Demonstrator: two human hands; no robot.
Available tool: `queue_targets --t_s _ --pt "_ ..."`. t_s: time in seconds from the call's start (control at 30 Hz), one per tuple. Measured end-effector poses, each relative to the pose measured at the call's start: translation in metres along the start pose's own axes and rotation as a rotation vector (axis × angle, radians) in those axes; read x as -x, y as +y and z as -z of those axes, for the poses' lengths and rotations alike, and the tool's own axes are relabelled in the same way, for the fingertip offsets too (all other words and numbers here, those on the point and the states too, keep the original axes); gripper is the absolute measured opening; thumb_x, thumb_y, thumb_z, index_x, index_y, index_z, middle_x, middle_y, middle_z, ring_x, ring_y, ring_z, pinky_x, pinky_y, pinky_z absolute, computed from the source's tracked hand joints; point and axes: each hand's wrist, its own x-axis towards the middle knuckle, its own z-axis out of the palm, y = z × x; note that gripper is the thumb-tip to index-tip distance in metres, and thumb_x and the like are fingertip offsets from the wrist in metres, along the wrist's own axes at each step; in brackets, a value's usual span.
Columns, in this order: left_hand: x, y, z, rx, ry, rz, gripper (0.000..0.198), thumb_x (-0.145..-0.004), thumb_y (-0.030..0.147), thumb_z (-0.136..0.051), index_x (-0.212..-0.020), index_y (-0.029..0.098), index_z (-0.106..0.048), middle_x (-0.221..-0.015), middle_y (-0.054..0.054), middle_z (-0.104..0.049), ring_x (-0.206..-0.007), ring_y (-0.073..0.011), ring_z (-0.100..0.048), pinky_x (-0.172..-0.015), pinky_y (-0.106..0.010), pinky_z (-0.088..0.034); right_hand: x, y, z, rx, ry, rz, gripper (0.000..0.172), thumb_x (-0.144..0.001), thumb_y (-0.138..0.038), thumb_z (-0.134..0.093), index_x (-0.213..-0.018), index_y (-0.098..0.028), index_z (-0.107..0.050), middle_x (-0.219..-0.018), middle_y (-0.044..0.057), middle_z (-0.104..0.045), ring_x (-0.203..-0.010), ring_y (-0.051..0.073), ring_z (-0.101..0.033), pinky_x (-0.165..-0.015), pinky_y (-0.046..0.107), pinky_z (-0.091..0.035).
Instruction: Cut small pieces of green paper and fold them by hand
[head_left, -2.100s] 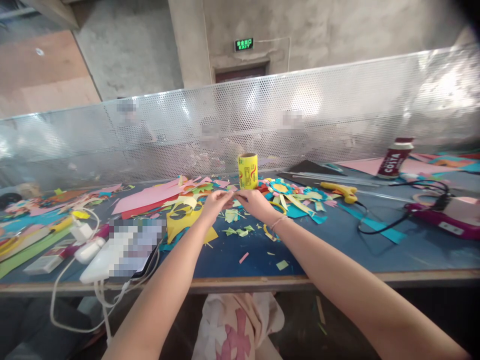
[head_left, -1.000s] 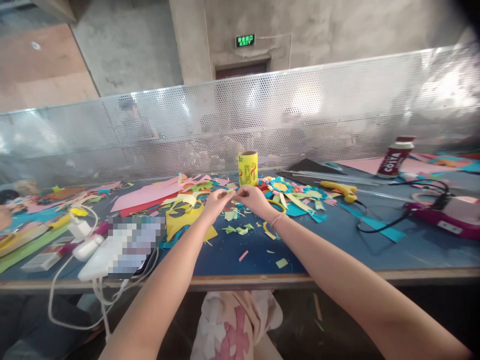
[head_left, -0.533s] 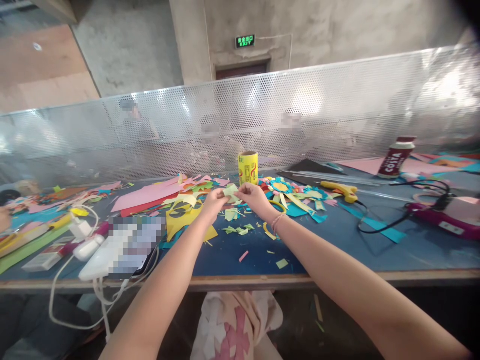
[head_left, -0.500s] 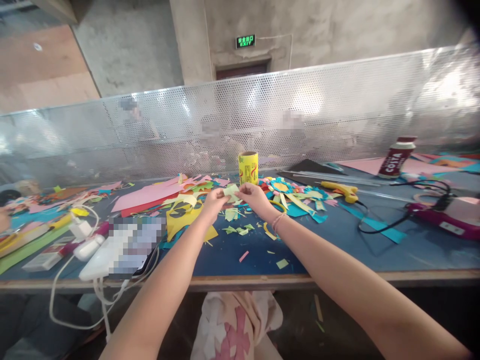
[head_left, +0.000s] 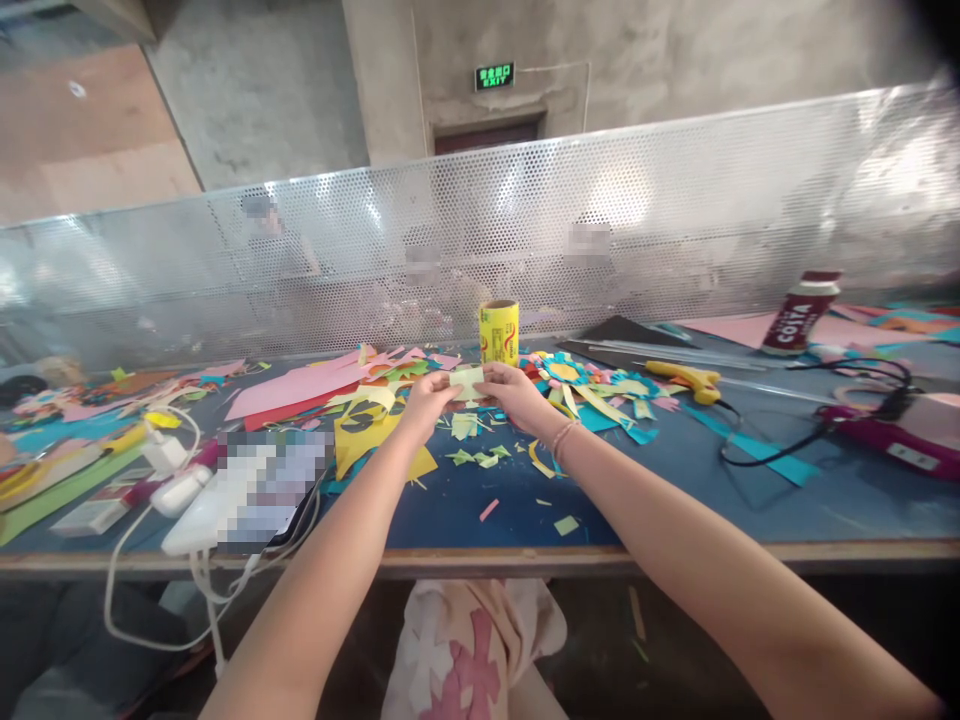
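Observation:
My left hand [head_left: 424, 398] and my right hand [head_left: 512, 391] meet over the middle of the blue table [head_left: 675, 490]. Between them they pinch a small pale green piece of paper [head_left: 466, 382], one hand at each end, held a little above the tabletop. Cut paper scraps [head_left: 474, 455] in green, yellow and pink lie just below the hands. A yellow paper sheet with cut-out holes [head_left: 367, 435] lies under my left wrist. A yellow roll [head_left: 499, 333] stands upright just behind the paper.
A yellow glue gun [head_left: 684, 379] with a black cable lies to the right, by a blue and yellow paper flower [head_left: 564, 373]. A dark red bottle [head_left: 800, 313] stands far right. White chargers and cables [head_left: 180, 490] lie left. A perforated metal screen [head_left: 675, 210] backs the table.
The pale green paper, hidden between my fingertips two seconds ago, has been unfolded and now lies stretched flat between both hands, raised slightly towards the yellow roll.

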Motion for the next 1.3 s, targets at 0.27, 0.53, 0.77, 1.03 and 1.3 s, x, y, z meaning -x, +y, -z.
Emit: queue_targets --t_s 0.27,0.53,0.77,1.03,1.3 --pt "-0.0018 -0.0024 0.0011 0.002 0.045 -0.024 0.012 -0.057 0.017 -0.064 -0.069 0.015 -0.064 -0.068 -0.001 -0.063 -0.061 -0.0109 -0.058 -0.067 -0.028 -0.05 0.0029 -0.0054 -0.0019 -0.042 0.042 -0.045 0.01 -0.064 -0.012 -0.054 -0.071 -0.017 -0.06 -0.064 0.0 -0.063 -0.055 0.011 -0.06 -0.061 0.026 -0.052" --pt "-0.0032 -0.0001 0.0007 0.1 0.02 -0.039 0.008 -0.064 0.018 -0.054 -0.066 0.014 -0.061 -0.073 -0.003 -0.063 -0.067 -0.0134 -0.06 -0.071 -0.031 -0.05 0.0009 -0.0024 -0.0015 0.07 0.037 0.064 0.017 -0.068 -0.03 -0.062 -0.077 -0.015 -0.064 -0.071 0.003 -0.064 -0.061 0.012 -0.06 -0.065 0.028 -0.053" --pt "-0.0041 -0.0044 0.0011 0.011 0.065 -0.063 0.028 -0.057 0.023 -0.072 -0.079 0.015 -0.057 -0.07 0.0 -0.062 -0.064 -0.011 -0.059 -0.071 -0.031 -0.05 -0.0006 0.0021 0.0005 0.192 0.074 0.138 0.023 -0.063 -0.028 -0.068 -0.082 -0.017 -0.063 -0.073 0.001 -0.062 -0.062 0.011 -0.059 -0.064 0.028 -0.053" --pt "-0.0049 -0.0042 0.0014 0.012 0.056 -0.055 0.024 -0.058 0.024 -0.072 -0.076 0.013 -0.06 -0.071 -0.002 -0.064 -0.063 -0.0106 -0.059 -0.072 -0.03 -0.051 -0.0017 0.002 0.0008 0.193 0.066 0.144 0.02 -0.062 -0.026 -0.067 -0.08 -0.017 -0.062 -0.07 0.0 -0.062 -0.062 0.011 -0.058 -0.065 0.028 -0.052" --pt "-0.0053 -0.0066 0.0036 -0.013 0.051 -0.093 0.026 -0.056 0.027 -0.074 -0.075 0.014 -0.06 -0.068 -0.001 -0.063 -0.063 -0.0111 -0.059 -0.072 -0.031 -0.05 -0.0009 0.0005 0.0007 0.224 0.06 0.182 0.02 -0.062 -0.027 -0.067 -0.079 -0.018 -0.061 -0.065 -0.001 -0.06 -0.06 0.011 -0.056 -0.064 0.029 -0.051"
